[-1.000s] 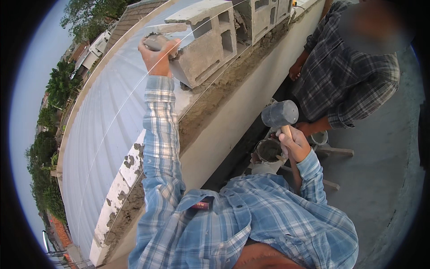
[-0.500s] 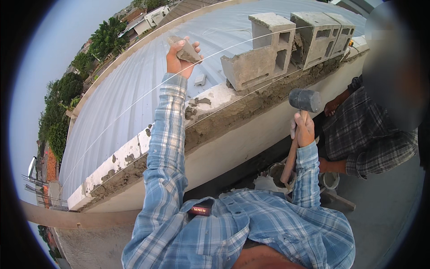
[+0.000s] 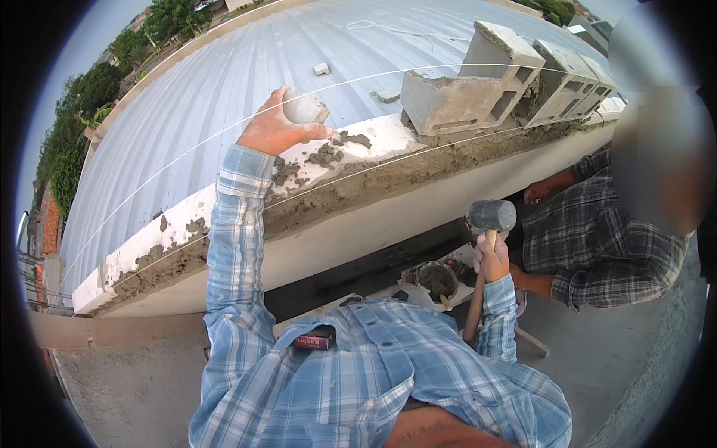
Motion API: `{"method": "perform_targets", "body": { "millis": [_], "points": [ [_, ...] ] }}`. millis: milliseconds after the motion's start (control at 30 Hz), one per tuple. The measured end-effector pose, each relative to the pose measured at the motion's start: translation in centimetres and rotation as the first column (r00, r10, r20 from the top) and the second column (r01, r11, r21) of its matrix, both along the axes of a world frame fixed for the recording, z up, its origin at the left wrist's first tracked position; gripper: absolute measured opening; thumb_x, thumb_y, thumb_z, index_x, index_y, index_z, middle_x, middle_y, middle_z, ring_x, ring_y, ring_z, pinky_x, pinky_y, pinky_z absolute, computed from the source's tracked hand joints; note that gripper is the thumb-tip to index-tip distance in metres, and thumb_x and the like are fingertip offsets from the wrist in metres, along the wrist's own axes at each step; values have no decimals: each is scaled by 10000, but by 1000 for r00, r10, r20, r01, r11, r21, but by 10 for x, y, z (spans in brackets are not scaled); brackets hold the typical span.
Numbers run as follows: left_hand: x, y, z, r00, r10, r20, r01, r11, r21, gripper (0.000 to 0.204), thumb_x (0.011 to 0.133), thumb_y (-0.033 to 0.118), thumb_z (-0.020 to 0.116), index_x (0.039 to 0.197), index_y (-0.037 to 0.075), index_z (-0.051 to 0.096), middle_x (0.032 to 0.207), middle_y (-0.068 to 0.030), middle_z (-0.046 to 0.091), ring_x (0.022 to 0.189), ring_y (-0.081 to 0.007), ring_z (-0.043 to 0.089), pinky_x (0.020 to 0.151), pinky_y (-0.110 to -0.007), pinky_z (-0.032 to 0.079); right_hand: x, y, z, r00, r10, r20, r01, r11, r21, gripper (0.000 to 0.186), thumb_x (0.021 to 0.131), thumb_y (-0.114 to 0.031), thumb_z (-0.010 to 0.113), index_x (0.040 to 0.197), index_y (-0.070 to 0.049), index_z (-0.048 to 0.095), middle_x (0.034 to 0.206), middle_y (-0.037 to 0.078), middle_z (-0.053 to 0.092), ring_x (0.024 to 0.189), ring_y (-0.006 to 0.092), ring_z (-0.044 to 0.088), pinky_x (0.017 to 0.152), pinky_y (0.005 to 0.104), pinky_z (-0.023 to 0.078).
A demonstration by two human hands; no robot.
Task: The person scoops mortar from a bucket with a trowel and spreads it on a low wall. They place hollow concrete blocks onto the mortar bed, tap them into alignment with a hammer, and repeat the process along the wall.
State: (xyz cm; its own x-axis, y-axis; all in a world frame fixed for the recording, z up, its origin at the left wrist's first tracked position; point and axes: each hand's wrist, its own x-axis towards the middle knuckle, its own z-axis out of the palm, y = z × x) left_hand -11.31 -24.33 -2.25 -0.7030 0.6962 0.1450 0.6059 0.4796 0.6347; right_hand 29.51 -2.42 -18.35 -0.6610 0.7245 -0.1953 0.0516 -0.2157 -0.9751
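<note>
My left hand (image 3: 275, 128) reaches over the far edge of the wall. Its thumb and fingers curl around a broken piece of concrete block (image 3: 305, 109), just above the white wall top. In my right hand (image 3: 492, 257) is a rubber mallet (image 3: 493, 216), gripped by its wooden handle with the black head up. To the right of my left hand, a broken hollow block (image 3: 455, 101) stands on a bed of mortar (image 3: 358, 181). Wet mortar lumps (image 3: 324, 155) lie on the wall top near my left wrist.
A taut string (image 3: 183, 158) runs above the wall. More hollow blocks (image 3: 571, 86) stand to the right. Beyond lies a metal roof (image 3: 202, 97) with small block scraps (image 3: 321, 69). A person in a dark checked shirt (image 3: 605, 246) crouches at right. A mortar bucket (image 3: 438, 281) sits below.
My left hand has come down toward the wall top and turned with the block piece. My right hand still holds the mallet upright, slightly lower. The view has shifted.
</note>
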Motion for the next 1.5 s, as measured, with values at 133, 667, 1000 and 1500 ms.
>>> {"method": "perform_targets", "body": {
  "millis": [133, 667, 1000, 1500],
  "points": [
    [10, -25, -4, 973, -42, -228, -10, 974, -224, 1241, 506, 592, 856, 1380, -132, 354, 1243, -294, 485, 1204, -381, 493, 1028, -411, 415, 18, -46, -28, 968, 103, 227, -112, 993, 29, 233, 921, -273, 583, 930, -47, 528, 631, -1, 468, 471, 94, 452, 410, 264, 368],
    [1, -33, -13, 973, -217, -83, 158, 879, -450, 1238, 594, 787, 701, 1445, -32, 332, 1335, -320, 467, 1285, -412, 455, 1061, -441, 408, 178, -195, -257, 487, 98, 868, 25, 992, -126, 491, 841, -395, 620, 1075, 37, 635, 1054, 260, 657, 1029, 383, 621, 859, 432, 471],
    [23, 37, 39, 830, -297, -473, 222, 952, -209, 1278, 591, 874, 609, 1428, -53, 339, 1389, -280, 427, 1325, -399, 406, 1074, -488, 381, 250, -175, -360, 164, 207, 964, -310, 939, -149, 553, 845, -466, 596, 1214, -53, 597, 1088, 217, 663, 1033, 367, 629, 887, 453, 468],
    [62, 190, 0, 954, -299, -33, 297, 915, 273, 1338, 534, 587, 872, 1505, 21, 146, 1465, -329, 278, 1395, -443, 267, 1139, -499, 281, 111, -3, -202, 889, -240, 390, 81, 921, 381, 283, 783, -182, 705, 950, 4, 573, 784, 88, 598, 690, 194, 581, 639, 348, 469]
  ]
}}
